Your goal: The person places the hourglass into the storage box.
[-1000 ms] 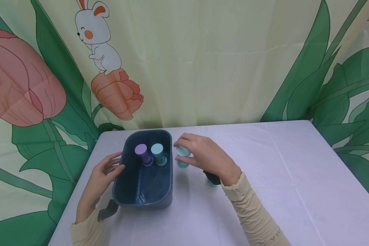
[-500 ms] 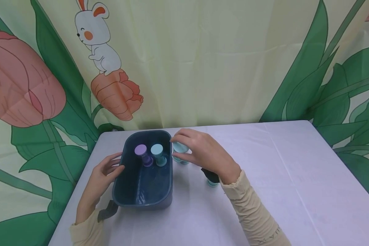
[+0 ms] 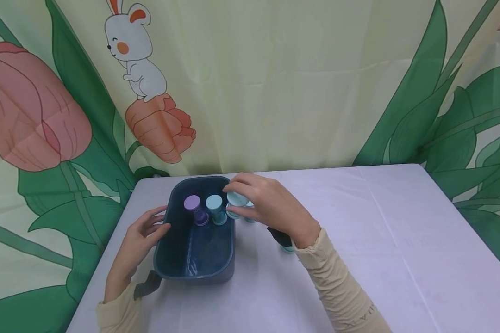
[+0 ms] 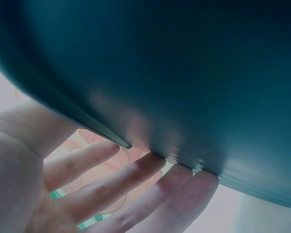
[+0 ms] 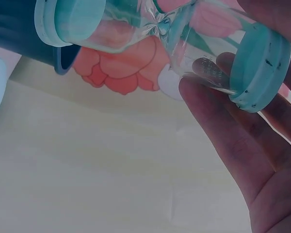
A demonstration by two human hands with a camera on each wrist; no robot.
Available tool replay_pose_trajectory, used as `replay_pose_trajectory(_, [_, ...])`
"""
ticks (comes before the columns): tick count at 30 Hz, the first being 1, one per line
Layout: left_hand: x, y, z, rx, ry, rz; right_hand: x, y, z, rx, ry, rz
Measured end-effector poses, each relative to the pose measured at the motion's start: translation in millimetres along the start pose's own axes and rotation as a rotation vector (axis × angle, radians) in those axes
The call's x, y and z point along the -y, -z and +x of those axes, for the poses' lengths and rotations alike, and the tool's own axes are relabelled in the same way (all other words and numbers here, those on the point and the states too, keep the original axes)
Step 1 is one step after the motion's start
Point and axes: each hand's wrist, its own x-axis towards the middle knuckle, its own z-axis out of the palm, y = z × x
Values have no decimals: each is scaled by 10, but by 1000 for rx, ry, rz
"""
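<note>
In the head view my right hand grips a sand timer with light teal caps over the right rim of a dark blue bin. The right wrist view shows its clear waisted glass, tilted sideways between thumb and fingers. My left hand touches the bin's left side, fingers fairly straight with their tips on the outer wall. Inside the bin stand a purple sand timer and a teal sand timer, side by side.
Another teal-capped timer stands on the white table just right of the bin, mostly hidden by my right hand. A further teal piece shows under my right wrist. A printed curtain hangs behind the table.
My right hand has lifted the teal sand timer and moved left with it to the bin's rim, uncovering another timer behind. My left hand stays at the bin.
</note>
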Motion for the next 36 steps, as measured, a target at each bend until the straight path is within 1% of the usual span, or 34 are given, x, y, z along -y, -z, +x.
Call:
replay_pose_trajectory(9, [0,-2,-1,5,16,-8,11,-63,59,5,16,18])
replay_pose_trajectory(18, [7,-9,4,0,9,-7,31,-119,127,-4,33,17])
replay_pose_trajectory(29, [-7,1,6,5,15,-19,54,-219,194,37,28,43])
replay_pose_trajectory(36, [-8,-2,4,1,8,-3,41,-285,195,54,16,60])
